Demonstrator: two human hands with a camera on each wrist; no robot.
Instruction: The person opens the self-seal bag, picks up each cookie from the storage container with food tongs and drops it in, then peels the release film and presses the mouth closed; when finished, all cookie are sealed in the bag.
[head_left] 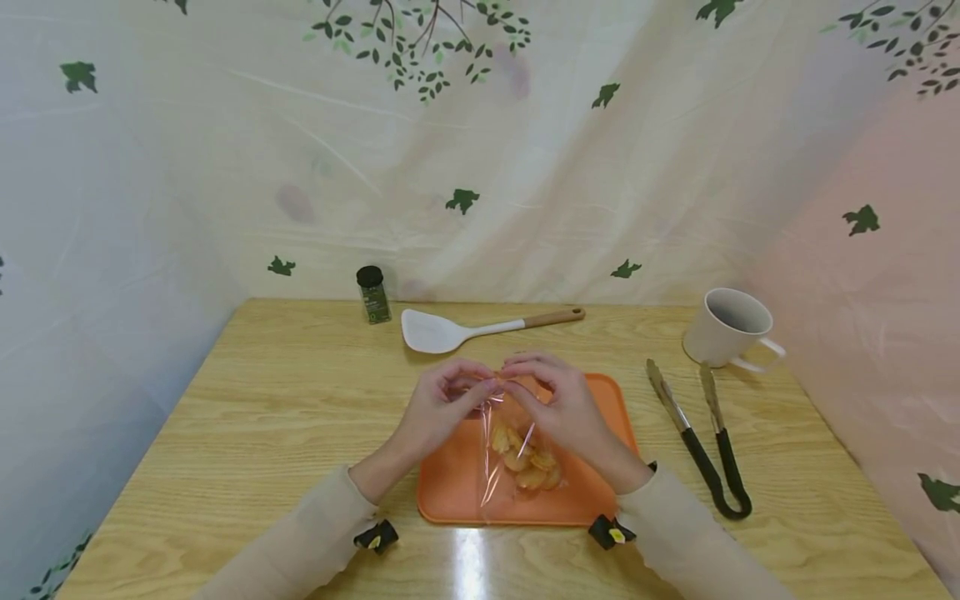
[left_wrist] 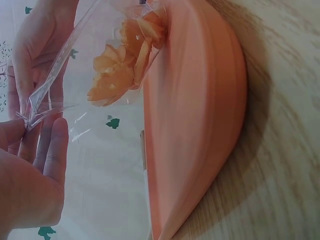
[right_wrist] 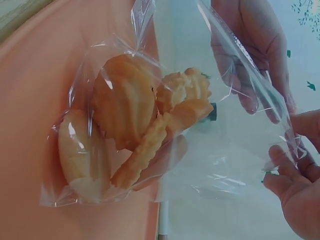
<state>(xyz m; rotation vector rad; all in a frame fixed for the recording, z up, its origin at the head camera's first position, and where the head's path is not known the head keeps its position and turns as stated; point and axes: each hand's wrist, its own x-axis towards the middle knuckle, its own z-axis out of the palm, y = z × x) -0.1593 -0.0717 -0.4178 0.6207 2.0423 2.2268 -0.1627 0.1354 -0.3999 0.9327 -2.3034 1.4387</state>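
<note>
A clear plastic bag (head_left: pixel 491 479) hangs by its upper edge from both hands, over an orange tray (head_left: pixel 444 479). My left hand (head_left: pixel 437 404) pinches the bag's top edge between thumb and fingers. Close beside it, my right hand (head_left: pixel 561 410) pinches the same edge, the fingertips of both hands nearly meeting. Golden ridged chips (right_wrist: pixel 125 100) lie gathered in the bottom of the bag, seen through the film in the right wrist view. Whether the bag's mouth is sealed cannot be told.
Behind the tray lies a white spatula (head_left: pixel 438 332) with a wooden handle. A black-capped spice jar (head_left: pixel 375 300) stands at the back left. To the right are black-handled tongs (head_left: pixel 705 458) and a white mug (head_left: pixel 712 337). A leaf-patterned cloth hangs behind the wooden table (head_left: pixel 285 400).
</note>
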